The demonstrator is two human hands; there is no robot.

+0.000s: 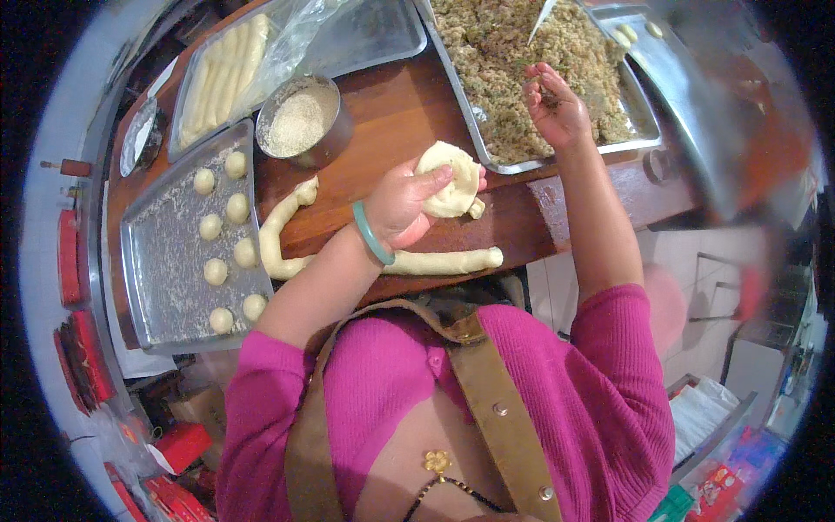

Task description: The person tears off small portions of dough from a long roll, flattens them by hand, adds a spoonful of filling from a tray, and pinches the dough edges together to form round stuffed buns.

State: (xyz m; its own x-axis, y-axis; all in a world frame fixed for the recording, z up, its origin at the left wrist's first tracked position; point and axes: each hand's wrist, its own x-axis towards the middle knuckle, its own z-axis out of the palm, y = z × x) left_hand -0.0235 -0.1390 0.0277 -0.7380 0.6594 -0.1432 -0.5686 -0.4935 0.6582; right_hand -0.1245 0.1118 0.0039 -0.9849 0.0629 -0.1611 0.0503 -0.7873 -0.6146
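Note:
My left hand, with a green bangle at its wrist, holds a flattened round of pale dough, the thumb pressed on its face. A small lump of dough is at the round's lower edge. My right hand is over a metal tray heaped with crumbly brown-green filling. Its fingers curl around a little dark filling. A thick rope of dough bends across the wooden table near its front edge, partly hidden behind my left forearm.
At left, a metal tray bears several dough balls. Behind it stand a metal bowl of pale grains and a tray of dough ropes partly under plastic film. A white utensil sticks out of the filling.

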